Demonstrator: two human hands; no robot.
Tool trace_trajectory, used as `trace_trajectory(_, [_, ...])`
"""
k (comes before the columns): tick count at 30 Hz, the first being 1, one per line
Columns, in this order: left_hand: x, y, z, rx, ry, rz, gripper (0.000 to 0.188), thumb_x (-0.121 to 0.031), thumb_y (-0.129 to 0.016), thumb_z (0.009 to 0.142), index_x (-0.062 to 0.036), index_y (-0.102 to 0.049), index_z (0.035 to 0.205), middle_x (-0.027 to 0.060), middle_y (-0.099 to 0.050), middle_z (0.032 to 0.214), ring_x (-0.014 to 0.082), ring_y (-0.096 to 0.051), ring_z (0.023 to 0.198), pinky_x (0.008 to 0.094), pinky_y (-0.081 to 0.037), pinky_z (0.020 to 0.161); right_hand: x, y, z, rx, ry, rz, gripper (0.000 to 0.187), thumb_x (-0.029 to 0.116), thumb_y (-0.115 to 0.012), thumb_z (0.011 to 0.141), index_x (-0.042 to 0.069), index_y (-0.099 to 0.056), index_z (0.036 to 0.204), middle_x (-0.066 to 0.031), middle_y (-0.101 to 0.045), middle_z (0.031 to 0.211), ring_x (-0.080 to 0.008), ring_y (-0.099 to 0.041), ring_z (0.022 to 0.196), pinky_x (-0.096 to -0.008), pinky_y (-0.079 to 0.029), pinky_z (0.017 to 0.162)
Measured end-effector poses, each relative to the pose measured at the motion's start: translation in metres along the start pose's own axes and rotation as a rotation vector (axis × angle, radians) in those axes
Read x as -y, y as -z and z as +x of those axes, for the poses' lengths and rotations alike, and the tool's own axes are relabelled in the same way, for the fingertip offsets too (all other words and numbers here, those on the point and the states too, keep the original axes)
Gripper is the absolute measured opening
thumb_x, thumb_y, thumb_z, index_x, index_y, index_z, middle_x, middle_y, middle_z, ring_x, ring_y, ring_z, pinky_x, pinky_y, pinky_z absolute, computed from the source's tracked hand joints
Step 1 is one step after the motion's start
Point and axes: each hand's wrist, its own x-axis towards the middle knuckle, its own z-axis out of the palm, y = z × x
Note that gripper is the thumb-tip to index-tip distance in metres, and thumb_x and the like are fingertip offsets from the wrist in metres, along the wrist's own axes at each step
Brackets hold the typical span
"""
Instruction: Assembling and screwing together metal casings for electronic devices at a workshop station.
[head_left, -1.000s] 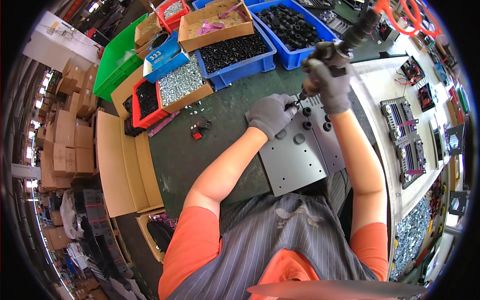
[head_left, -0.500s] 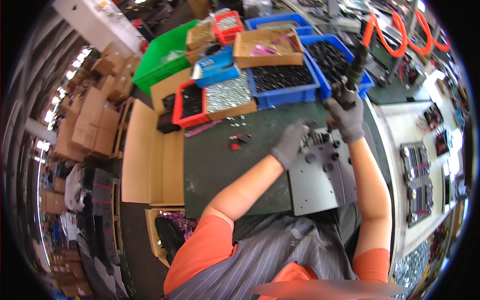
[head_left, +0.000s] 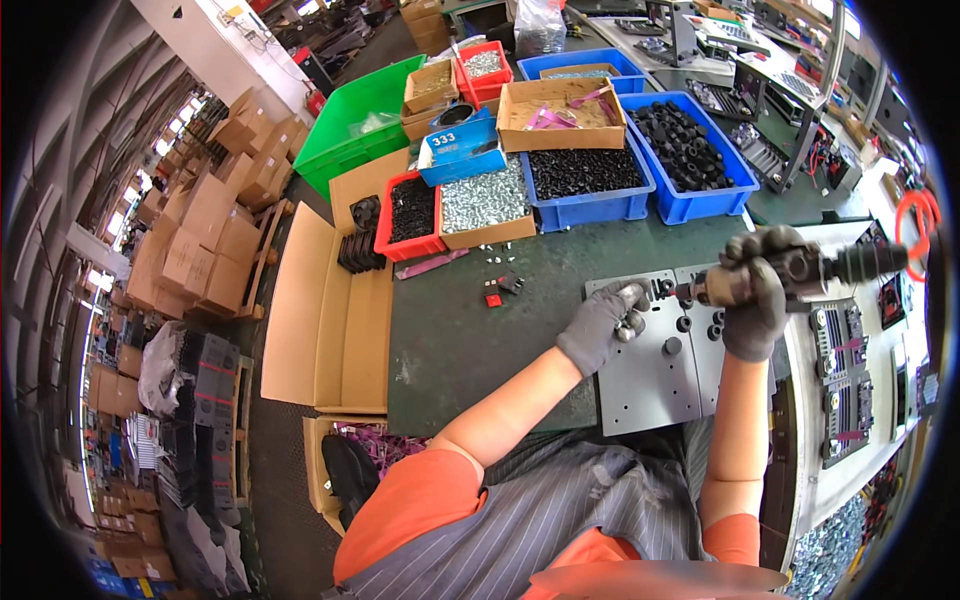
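Note:
My right hand point(head_left: 757, 315), in a grey glove, is wrapped round a power screwdriver point(head_left: 805, 270) with a dark body. The tool lies nearly level above the plate, its tip pointing left toward my other hand. A grey metal plate point(head_left: 648, 385) with small holes rests on the bench in front of me. Several black round feet point(head_left: 673, 346) stand on it. My left hand point(head_left: 592, 335), also gloved, is at the plate's left edge with its fingers curled together. What those fingers hold, if anything, I cannot make out.
Behind the plate stand a blue bin of black round parts point(head_left: 690, 200), a blue bin of black screws point(head_left: 590, 215) and a box of silver screws point(head_left: 490, 235). Small red and black pieces point(head_left: 493, 299) lie on the dark bench. An orange coiled hose point(head_left: 915, 225) hangs at the right.
The screwdriver has swung from upright over the plate to nearly level, pointing left. My left hand has drawn back from the small parts on the plate. The view has shifted slightly.

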Motion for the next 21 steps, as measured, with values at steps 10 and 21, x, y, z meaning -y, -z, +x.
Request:
trace_trajectory(10, [0.019,-0.030,-0.019,0.201,0.210,-0.204,0.026,-0.022,-0.047,0.096,-0.0037,-0.053,0.114,0.0011,-0.055,0.082,0.0040,-0.043,0.060,0.0141,-0.035,0.044,0.037,0.014,-0.027,0.032,0.072,0.068,0.042,0.018,-0.063,0.070,0.006,-0.048,0.108,-0.0062,-0.042,0.087,-0.0190,-0.043,0.078,-0.0303,-0.039,0.069])
trace_trajectory(21, [-0.003,-0.046,0.025,0.228,-0.352,1.087,0.034,-0.030,-0.056,0.090,-0.0061,-0.060,0.114,0.0052,-0.063,0.091,0.0150,-0.060,0.069,0.0268,-0.048,0.060,0.040,0.095,-0.007,-0.412,-0.029,0.131,0.032,0.010,-0.056,0.080,0.001,-0.049,0.110,-0.0125,-0.057,0.090,-0.0268,-0.059,0.084,-0.0384,-0.050,0.076])
